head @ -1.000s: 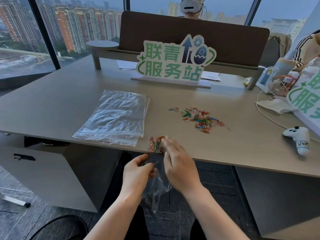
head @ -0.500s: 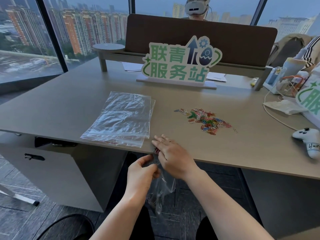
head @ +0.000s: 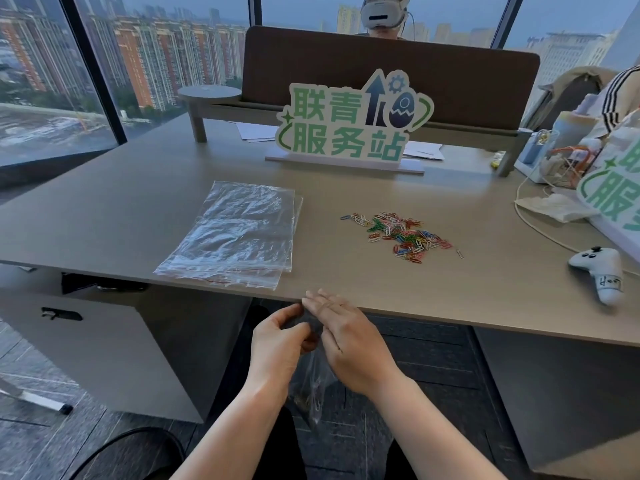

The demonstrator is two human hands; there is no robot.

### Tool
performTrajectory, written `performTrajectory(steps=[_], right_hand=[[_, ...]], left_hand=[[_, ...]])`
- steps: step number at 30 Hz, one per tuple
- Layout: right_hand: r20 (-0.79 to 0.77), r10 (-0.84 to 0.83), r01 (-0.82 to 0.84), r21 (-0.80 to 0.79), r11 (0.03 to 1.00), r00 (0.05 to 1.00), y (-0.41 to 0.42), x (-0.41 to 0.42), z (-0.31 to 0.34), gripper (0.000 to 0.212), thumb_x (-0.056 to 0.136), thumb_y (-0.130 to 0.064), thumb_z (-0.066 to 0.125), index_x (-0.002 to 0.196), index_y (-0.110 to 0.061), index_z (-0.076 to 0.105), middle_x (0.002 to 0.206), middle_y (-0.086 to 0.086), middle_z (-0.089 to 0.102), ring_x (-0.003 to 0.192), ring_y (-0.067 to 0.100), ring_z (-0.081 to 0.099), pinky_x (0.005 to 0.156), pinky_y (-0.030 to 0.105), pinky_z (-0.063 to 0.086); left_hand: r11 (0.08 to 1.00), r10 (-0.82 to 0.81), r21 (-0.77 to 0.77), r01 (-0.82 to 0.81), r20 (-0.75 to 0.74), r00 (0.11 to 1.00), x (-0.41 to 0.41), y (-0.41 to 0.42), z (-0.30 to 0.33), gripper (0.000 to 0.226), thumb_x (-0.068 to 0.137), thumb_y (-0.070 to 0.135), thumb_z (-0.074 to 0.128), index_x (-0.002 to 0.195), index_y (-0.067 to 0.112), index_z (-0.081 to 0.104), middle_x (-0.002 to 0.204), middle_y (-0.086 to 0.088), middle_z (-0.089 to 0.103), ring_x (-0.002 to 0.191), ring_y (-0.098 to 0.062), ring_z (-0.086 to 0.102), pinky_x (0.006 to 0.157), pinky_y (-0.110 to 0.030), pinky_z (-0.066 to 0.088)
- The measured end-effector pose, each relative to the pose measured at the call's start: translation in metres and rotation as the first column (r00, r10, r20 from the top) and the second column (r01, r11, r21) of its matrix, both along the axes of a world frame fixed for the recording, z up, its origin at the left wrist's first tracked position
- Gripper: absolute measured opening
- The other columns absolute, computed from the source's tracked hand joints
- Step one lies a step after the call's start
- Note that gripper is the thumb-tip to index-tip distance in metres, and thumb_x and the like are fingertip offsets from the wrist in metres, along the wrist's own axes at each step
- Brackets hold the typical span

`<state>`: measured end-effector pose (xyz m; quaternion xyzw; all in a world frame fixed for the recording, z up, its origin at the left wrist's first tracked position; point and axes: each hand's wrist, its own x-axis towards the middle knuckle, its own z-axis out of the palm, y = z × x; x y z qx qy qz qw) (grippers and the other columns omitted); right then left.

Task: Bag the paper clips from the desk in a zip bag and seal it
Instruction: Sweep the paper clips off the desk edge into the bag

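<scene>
Your left hand pinches the top of a clear zip bag just below the desk's near edge, thumb and fingers curled around the plastic. The bag hangs down between your forearms, with a few paper clips dimly visible near its bottom. Your right hand sits beside the left at the bag's mouth, its fingers mostly straight and close together, fingertips reaching over the desk's near edge; whether they grip the plastic cannot be told.

On the desk, a loose scatter of coloured clips lies right of centre, well apart from your hands. A stack of flat empty zip bags rests left of centre, its lower end reaching the near edge. A green-lettered sign stands toward the far edge, in front of a brown divider panel. A white game controller lies near the right edge, beside a white cable. A second person wearing a white headset sits behind the divider.
</scene>
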<state>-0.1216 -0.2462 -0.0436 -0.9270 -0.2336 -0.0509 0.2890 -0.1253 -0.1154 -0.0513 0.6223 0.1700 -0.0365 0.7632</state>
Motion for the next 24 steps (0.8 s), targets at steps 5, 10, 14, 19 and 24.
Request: performTrajectory(steps=[5,10,14,19,24], right_hand=[[-0.06,-0.069,0.081,0.223,0.972,0.996,-0.009,-0.011,0.002,0.059,0.087,-0.01,0.03,0.142,-0.021,0.048,0.149,-0.012,0.042,0.14,-0.005,0.028,0.115,0.015,0.019],[-0.018,-0.203,0.201,0.239,0.95,0.979,-0.033,0.0,0.01,0.053,0.091,-0.006,0.037,0.142,-0.019,0.047,0.148,-0.009,0.044,0.14,-0.001,0.03,0.117,0.024,0.025],[-0.008,-0.336,0.333,0.155,0.93,0.942,-0.064,0.021,0.016,0.052,0.094,-0.009,0.043,0.145,-0.019,0.042,0.152,-0.006,0.04,0.142,0.005,0.028,0.115,0.024,0.023],[-0.096,-0.5,0.495,-0.065,0.866,0.861,-0.113,0.061,0.022,0.057,0.096,-0.024,0.04,0.152,-0.02,0.027,0.161,0.001,0.022,0.148,0.02,0.013,0.12,0.036,0.014],[-0.125,-0.632,0.597,-0.232,0.768,0.764,-0.153,0.099,0.021,0.064,0.097,-0.048,0.035,0.154,-0.027,0.016,0.164,0.006,0.005,0.149,0.033,-0.001,0.12,0.043,0.005]], left_hand=[[1.0,0.009,-0.001,-0.009,-0.017,1.0,-0.004,-0.006,0.001,0.045,0.083,-0.008,0.06,0.124,0.009,0.064,0.098,-0.014,0.074,0.062,-0.013,0.066,0.056,-0.02,0.053],[0.999,-0.031,0.038,0.032,-0.025,0.999,-0.006,-0.013,-0.002,0.05,0.083,-0.007,0.061,0.131,0.007,0.059,0.111,-0.011,0.07,0.052,-0.007,0.061,0.052,-0.016,0.05],[0.996,-0.067,0.049,0.068,-0.027,0.997,-0.006,-0.02,-0.002,0.051,0.083,-0.007,0.06,0.131,0.007,0.059,0.11,-0.016,0.07,0.05,-0.007,0.06,0.054,-0.018,0.051],[0.992,-0.104,0.069,0.106,-0.032,0.994,-0.004,-0.033,0.0,0.048,0.083,-0.009,0.06,0.128,0.007,0.06,0.107,-0.017,0.07,0.048,-0.007,0.059,0.051,-0.016,0.05],[0.989,-0.125,0.072,0.128,-0.051,0.991,0.001,-0.045,-0.004,0.048,0.082,-0.009,0.061,0.129,0.003,0.059,0.089,-0.016,0.071,0.051,-0.012,0.06,0.061,-0.026,0.051]])
